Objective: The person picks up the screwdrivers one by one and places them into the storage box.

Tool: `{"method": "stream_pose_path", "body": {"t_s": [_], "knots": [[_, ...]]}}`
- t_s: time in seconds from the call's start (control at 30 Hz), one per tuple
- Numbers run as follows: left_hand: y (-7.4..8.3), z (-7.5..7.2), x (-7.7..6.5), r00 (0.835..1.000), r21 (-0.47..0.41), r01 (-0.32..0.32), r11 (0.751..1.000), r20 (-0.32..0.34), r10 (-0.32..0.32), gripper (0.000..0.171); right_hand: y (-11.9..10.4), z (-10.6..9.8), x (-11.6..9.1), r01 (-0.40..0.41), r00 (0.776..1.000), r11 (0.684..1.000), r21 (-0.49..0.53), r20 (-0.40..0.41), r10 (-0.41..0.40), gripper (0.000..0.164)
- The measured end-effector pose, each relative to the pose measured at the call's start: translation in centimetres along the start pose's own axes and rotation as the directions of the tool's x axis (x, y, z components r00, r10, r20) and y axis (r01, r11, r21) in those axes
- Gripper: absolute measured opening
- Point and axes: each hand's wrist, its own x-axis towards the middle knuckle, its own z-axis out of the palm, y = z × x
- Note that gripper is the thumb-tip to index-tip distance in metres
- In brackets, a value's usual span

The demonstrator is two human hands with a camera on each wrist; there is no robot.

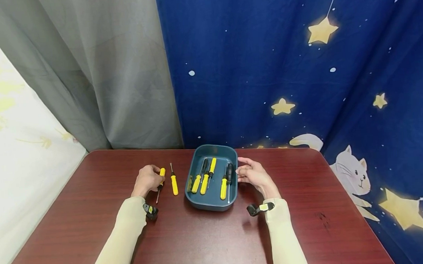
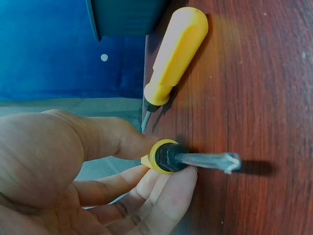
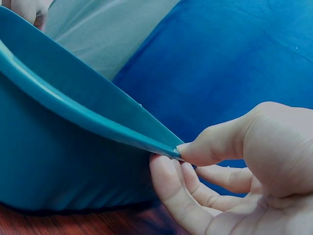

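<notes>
My left hand (image 1: 148, 180) pinches a yellow-handled screwdriver (image 2: 205, 160) between thumb and fingers, its metal shaft pointing toward the near side of the table. Another yellow screwdriver (image 1: 174, 185) lies just right of that hand, tip away from me. A blue-green plastic bin (image 1: 210, 207) stands at the table's middle with several screwdrivers inside, most with yellow handles and one with a black handle (image 1: 229, 173). With thumb and fingertips, my right hand (image 1: 257, 175) grips the bin's right rim (image 3: 122, 137).
The dark red wooden table (image 1: 210, 243) ends close behind the bin. A grey curtain (image 1: 129, 72) and a blue starry curtain (image 1: 238, 86) hang at its far edge, with a white cloth (image 1: 20, 178) along the left.
</notes>
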Motion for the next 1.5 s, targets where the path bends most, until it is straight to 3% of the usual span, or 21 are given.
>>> {"method": "stream_pose_path", "body": {"t_s": [0.67,1.23,1.5], "knots": [[-0.5,-0.4,-0.2,0.997,-0.125,-0.071,0.99,-0.006,0.071,0.04,-0.1,0.0,-0.1,0.005,1.0,1.0,-0.002,0.001,-0.005,0.061],[1.0,-1.0,-1.1,0.994,-0.166,-0.109,0.98,-0.016,0.107,0.039,-0.1,0.1,-0.2,0.006,1.0,1.0,0.01,-0.007,-0.005,0.063],[1.5,-1.3,-1.3,0.994,-0.215,-0.103,0.971,0.015,0.109,0.041,-0.1,0.2,-0.1,0.005,1.0,1.0,0.003,-0.006,-0.005,0.063]]}}
